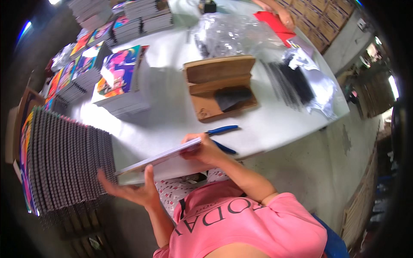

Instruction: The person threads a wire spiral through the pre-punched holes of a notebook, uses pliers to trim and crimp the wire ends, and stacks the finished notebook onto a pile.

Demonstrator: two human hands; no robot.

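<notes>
White tabletop, as I see it from the head view, carrying everything listed here; at my left, a tall stack of spiral-bound notebooks, dark coils facing me, standing at the tabletop's near-left edge; behind it, further piles of colourful-covered notebooks running toward the far left; at centre, a brown wooden jig with a dark pad in its trough; to its right, a bundle of black spiral coils lying on clear plastic; at the far edge, another person's hand on a red sheet. A single thin notebook, tilted, juts over the near edge; my right hand closed on its right end, thumb on top; my left hand open, fingers spread, beneath its left end, touching the stack; a blue-handled tool just beyond my right hand.
</notes>
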